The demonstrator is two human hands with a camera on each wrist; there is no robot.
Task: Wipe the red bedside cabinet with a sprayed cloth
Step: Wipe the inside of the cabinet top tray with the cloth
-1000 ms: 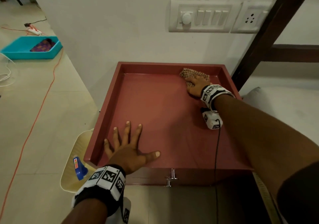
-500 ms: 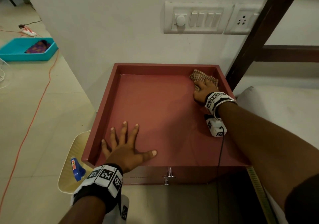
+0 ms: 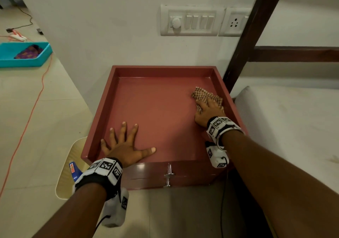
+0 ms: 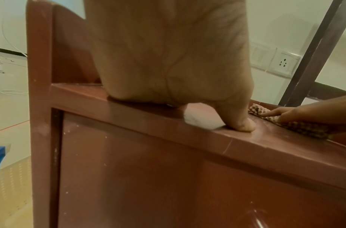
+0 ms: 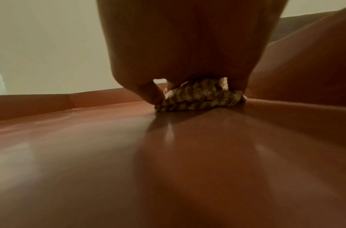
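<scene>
The red bedside cabinet (image 3: pixel 156 109) has a tray-like top with raised rims. A brown checked cloth (image 3: pixel 201 94) lies on that top close to the right rim. My right hand (image 3: pixel 209 111) presses flat on the cloth, fingers stretched over it. In the right wrist view the cloth (image 5: pixel 197 97) is bunched under the hand (image 5: pixel 187 46). My left hand (image 3: pixel 126 146) rests spread and flat at the front left of the top, holding nothing. In the left wrist view its palm (image 4: pixel 168 54) bears on the front rim, and the cloth (image 4: pixel 297 126) shows at the right.
A blue spray bottle (image 3: pixel 74 171) stands on a cream tray (image 3: pixel 64 186) on the floor left of the cabinet. A dark bed post (image 3: pixel 247 41) and white mattress (image 3: pixel 284 127) are close on the right. A metal drawer handle (image 3: pixel 168 175) juts out in front. An orange cable (image 3: pixel 33 107) crosses the floor.
My right hand has slid the cloth from the back right corner toward the front along the right rim. The left hand has stayed put.
</scene>
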